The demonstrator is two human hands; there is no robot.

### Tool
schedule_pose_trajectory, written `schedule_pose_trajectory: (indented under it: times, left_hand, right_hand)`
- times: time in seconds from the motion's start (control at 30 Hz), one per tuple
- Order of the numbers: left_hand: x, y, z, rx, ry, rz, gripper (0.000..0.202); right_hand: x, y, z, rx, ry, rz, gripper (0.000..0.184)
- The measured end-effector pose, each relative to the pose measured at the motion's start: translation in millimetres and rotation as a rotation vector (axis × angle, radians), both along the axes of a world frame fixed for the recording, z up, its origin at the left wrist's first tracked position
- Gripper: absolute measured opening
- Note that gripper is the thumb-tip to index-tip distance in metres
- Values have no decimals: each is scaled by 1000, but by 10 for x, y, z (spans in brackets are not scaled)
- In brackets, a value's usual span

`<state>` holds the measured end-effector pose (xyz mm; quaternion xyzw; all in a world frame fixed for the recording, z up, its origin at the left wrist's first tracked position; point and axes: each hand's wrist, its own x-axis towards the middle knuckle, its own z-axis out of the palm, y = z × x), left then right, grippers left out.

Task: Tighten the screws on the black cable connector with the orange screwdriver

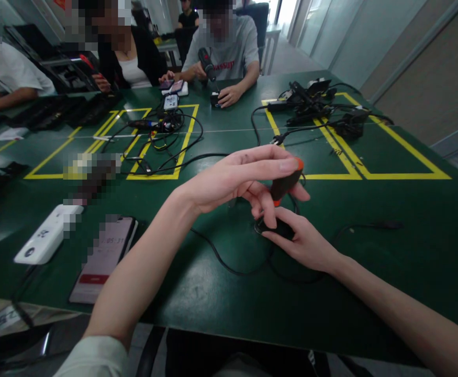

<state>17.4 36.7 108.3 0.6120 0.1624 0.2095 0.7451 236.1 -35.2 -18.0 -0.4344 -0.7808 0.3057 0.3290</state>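
Note:
In the head view, my left hand (236,175) is closed around a black tool handle with orange ends (286,183), probably a screwdriver; its working end is not visible. The thumb rests near the upper orange end. Just below it, my right hand (301,235) grips a small black casing (279,228) low over the green table. My left fingertips hang over this casing and partly cover it, so I cannot tell whether they touch it. A black cable (229,269) curves over the table around my right hand.
A phone (103,251) and a white power bank (44,238) lie left on the green table (197,293). Tangled cables (166,123) and a pile of black adapters (311,102) lie farther back by yellow tape. Across the table, a person holds a power drill (205,63).

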Motion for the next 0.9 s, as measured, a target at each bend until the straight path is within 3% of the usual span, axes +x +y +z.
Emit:
schedule_pose_trajectory:
  times: [0.27, 0.5, 0.77, 0.9]
  left_hand:
    - [46, 14, -23, -17, 27, -37, 48]
    - [30, -2, 8, 17, -14, -24, 33]
    - [-15, 58, 13, 58, 44, -28, 54]
    - [-19, 42, 38, 99, 47, -18, 43]
  right_hand:
    - [0, 29, 23, -6, 10, 10, 26]
    - [-7, 48, -9, 24, 5, 5, 22]
    - [-7, 47, -19, 19, 2, 3, 21]
    - [-5, 43, -18, 15, 4, 5, 21]
